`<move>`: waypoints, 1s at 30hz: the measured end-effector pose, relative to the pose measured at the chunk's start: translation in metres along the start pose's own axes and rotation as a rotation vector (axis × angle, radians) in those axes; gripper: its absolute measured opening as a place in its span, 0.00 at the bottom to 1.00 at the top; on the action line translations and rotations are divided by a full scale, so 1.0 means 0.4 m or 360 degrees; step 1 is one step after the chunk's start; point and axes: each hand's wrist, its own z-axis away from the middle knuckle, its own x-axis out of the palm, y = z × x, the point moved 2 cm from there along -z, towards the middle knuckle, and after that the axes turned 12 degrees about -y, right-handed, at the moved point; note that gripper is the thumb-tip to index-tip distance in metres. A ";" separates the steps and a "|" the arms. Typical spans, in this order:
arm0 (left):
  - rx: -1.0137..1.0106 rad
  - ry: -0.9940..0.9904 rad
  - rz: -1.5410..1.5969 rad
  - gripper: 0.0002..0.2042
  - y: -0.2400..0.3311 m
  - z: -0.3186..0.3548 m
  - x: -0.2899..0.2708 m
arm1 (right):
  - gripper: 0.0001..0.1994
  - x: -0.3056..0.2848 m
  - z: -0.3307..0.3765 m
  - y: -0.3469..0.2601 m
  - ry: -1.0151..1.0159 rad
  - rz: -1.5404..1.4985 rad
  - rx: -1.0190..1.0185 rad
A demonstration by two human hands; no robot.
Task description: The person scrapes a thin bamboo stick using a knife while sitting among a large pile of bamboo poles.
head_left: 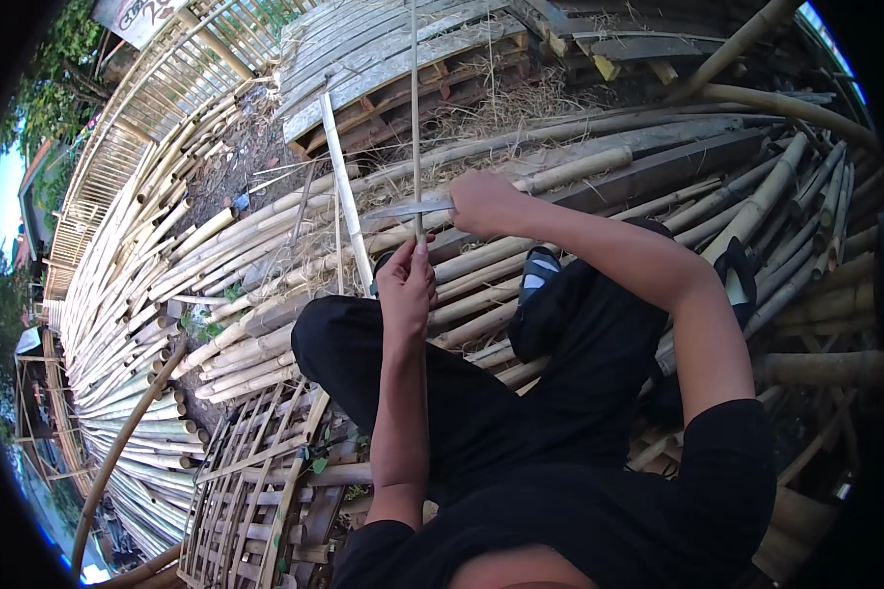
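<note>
My left hand grips the lower end of a thin bamboo strip that stands nearly upright and runs to the top of the view. My right hand holds a knife, whose grey blade lies flat across the strip just above my left fingers. I sit on a pile of bamboo poles, my legs in black trousers, with one shoe between my knees and a second shoe at the right.
Long bamboo poles lie all around, stacked in a fan at the left. A wooden lattice panel lies under my left leg. Wooden pallets with boards stand behind. A split bamboo slat leans upright beside the strip.
</note>
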 end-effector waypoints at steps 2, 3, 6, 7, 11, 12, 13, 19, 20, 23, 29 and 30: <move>0.0020 0.0059 -0.0071 0.11 -0.005 0.003 0.002 | 0.13 0.042 -0.012 -0.018 0.0032 -0.0064 -0.0044; 0.0028 0.0067 -0.0115 0.12 -0.007 0.008 0.002 | 0.13 0.057 -0.017 -0.020 0.0048 -0.0096 -0.0065; 0.0054 0.0069 -0.0198 0.12 -0.007 0.013 0.007 | 0.12 0.033 -0.025 0.002 0.0017 0.0044 -0.0125; 0.0058 0.0059 -0.0191 0.12 -0.004 0.011 0.009 | 0.12 0.014 -0.028 0.006 -0.0018 0.0035 -0.0061; 0.0081 0.0074 -0.0267 0.12 0.007 -0.002 -0.016 | 0.13 -0.018 -0.057 0.011 0.0116 0.0038 0.0092; 0.0093 0.0014 -0.0159 0.12 0.009 -0.003 -0.016 | 0.14 -0.018 -0.072 0.018 0.0131 -0.0002 0.0164; 0.0068 -0.0023 -0.0150 0.12 0.005 0.002 -0.012 | 0.14 -0.029 -0.090 0.028 0.0151 -0.0039 0.0233; -0.0022 -0.0131 -0.0026 0.12 0.015 0.056 -0.006 | 0.17 -0.203 -0.073 0.387 0.0852 -0.0662 0.0954; -0.0005 -0.0108 -0.0012 0.12 0.034 0.049 -0.007 | 0.18 -0.180 -0.070 0.395 0.0789 -0.0832 0.0895; 0.0029 -0.0120 0.0134 0.12 0.033 0.040 -0.014 | 0.25 -0.151 -0.054 0.333 0.0483 -0.1387 0.0532; -0.0144 -0.0226 0.0008 0.12 0.021 0.051 0.040 | 0.18 -0.144 -0.044 0.144 0.0160 -0.2112 -0.0051; -0.0130 -0.0240 -0.0007 0.13 0.010 0.049 0.041 | 0.16 -0.132 -0.058 0.134 0.0185 -0.2164 -0.0075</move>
